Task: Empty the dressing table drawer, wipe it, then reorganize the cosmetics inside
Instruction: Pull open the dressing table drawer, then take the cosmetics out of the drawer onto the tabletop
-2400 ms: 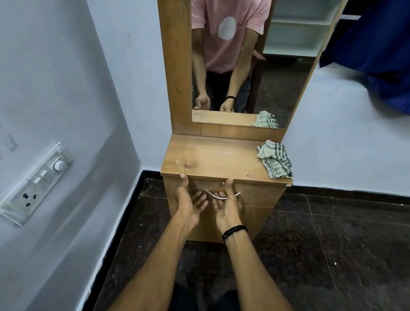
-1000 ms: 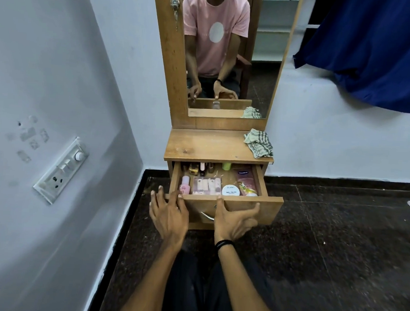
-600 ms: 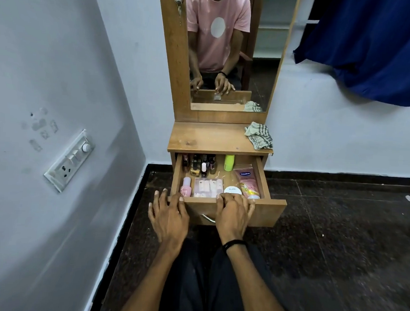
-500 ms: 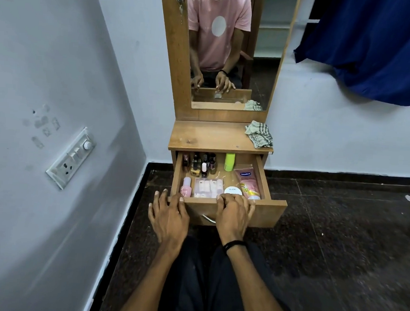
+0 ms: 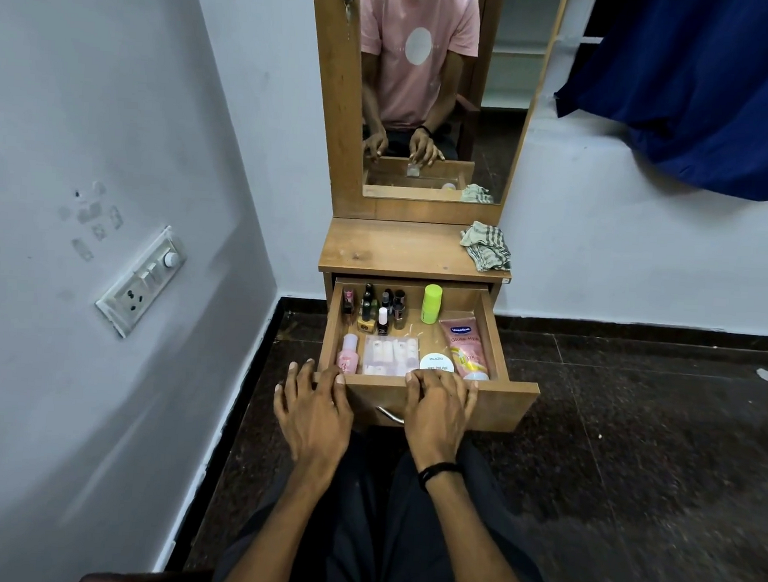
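**Drawer out and loaded, both hands on its front edge**

Drawer (image 5: 501, 406) holds:
- roughly seven nail polish bottles (image 5: 383, 311), bunched at 11 o'clock
- one green bottle (image 5: 431, 304) at 12
- one Vaseline tube (image 5: 466, 349) at 3
- one pink bottle (image 5: 349, 354) at 8
- one clear pack (image 5: 389, 357) and one white jar (image 5: 436, 362) at 6

Left hand (image 5: 315, 406): fingers flat and spread, tips resting on the front's left corner. Right hand (image 5: 437, 406): fingers hooked over the front edge, partly hiding the jar. One checked cloth (image 5: 487, 252) lies on the tabletop (image 5: 389, 250) at 2 o'clock.

Home bedrm: mirrored dressing table (image 5: 394, 250), cosmetics drawer (image 5: 495, 339).
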